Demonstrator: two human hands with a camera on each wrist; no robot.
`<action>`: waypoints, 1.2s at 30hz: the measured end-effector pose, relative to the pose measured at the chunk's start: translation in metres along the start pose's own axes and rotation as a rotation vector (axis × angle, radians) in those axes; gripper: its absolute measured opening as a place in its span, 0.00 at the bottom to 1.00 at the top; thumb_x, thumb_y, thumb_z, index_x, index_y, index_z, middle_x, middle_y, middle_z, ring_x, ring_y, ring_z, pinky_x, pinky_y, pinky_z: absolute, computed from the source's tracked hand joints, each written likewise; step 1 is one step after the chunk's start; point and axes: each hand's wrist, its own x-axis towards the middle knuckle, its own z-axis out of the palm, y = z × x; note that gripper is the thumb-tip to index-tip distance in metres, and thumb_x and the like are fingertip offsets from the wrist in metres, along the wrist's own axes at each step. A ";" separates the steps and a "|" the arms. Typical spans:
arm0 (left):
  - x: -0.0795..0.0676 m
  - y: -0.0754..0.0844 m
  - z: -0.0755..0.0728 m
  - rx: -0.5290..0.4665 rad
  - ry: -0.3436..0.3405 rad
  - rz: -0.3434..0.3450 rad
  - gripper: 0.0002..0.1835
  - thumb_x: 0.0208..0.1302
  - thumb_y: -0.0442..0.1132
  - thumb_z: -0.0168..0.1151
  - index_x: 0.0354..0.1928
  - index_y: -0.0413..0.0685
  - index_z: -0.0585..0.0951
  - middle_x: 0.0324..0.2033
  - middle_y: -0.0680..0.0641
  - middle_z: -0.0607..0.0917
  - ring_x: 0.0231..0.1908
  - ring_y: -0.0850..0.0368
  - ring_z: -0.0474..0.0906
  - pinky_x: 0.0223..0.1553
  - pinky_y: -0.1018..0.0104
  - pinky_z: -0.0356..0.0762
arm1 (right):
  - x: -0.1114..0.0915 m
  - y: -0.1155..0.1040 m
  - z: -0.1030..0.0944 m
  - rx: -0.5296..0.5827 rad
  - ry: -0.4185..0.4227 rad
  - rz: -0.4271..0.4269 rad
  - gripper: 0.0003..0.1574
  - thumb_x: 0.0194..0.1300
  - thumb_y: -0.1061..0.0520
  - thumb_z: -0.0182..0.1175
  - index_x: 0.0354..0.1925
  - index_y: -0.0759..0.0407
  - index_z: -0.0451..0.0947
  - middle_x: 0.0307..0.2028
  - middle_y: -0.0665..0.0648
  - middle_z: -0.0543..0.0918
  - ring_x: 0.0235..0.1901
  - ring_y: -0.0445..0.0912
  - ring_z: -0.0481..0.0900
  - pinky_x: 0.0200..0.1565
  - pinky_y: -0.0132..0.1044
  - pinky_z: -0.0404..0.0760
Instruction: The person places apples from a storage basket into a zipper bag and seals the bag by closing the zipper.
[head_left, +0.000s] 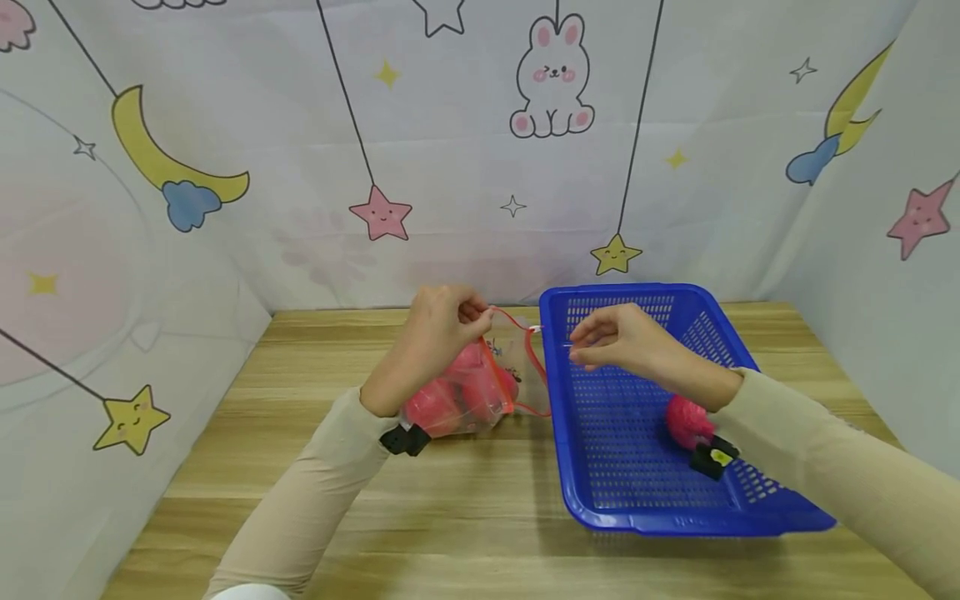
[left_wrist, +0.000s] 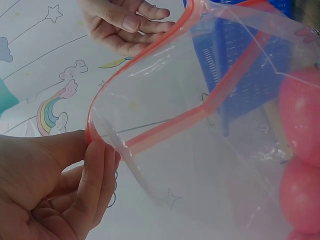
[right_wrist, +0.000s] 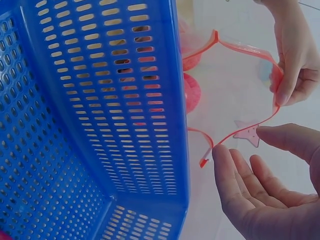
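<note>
My left hand (head_left: pixel 438 337) pinches the red-edged mouth of a clear plastic zip bag (left_wrist: pixel 165 145) between thumb and fingers. Inside the bag are several pink round things (head_left: pixel 433 407), resting toward its bottom. The bag's mouth gapes, with a white slider at one end of the red zip strip (right_wrist: pixel 204 161). My right hand (right_wrist: pixel 265 195) holds nothing; its thumb and fingers are spread apart near the bag's edge. In the head view that hand (head_left: pixel 622 337) is over the left side of the blue basket (head_left: pixel 558 433).
One pink round thing (head_left: pixel 686 421) lies in the basket, partly covered by my right wrist and its black wrist camera (head_left: pixel 712 457). The basket stands right of the bag on a wood-grain table (head_left: pixel 465 517). A patterned white cloth (head_left: pixel 450 150) hangs behind and at both sides.
</note>
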 end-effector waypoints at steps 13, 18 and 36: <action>0.000 0.000 0.000 -0.002 -0.001 -0.003 0.05 0.63 0.30 0.66 0.29 0.37 0.85 0.26 0.46 0.87 0.28 0.56 0.84 0.34 0.66 0.83 | -0.004 0.003 -0.009 -0.036 0.023 0.025 0.17 0.61 0.65 0.69 0.46 0.74 0.79 0.40 0.64 0.86 0.37 0.48 0.86 0.40 0.39 0.85; 0.000 0.000 0.001 -0.001 0.001 -0.001 0.05 0.63 0.30 0.65 0.29 0.37 0.85 0.26 0.46 0.87 0.28 0.57 0.84 0.34 0.66 0.83 | -0.006 0.004 -0.011 -0.052 0.040 0.024 0.17 0.61 0.65 0.69 0.46 0.74 0.79 0.38 0.62 0.86 0.36 0.48 0.85 0.39 0.37 0.85; 0.000 0.000 0.002 -0.009 0.001 0.010 0.05 0.62 0.30 0.66 0.29 0.37 0.85 0.26 0.45 0.87 0.28 0.56 0.84 0.34 0.66 0.83 | -0.018 0.015 -0.029 -0.157 0.059 0.066 0.17 0.61 0.62 0.70 0.46 0.71 0.80 0.38 0.60 0.87 0.36 0.48 0.86 0.40 0.37 0.85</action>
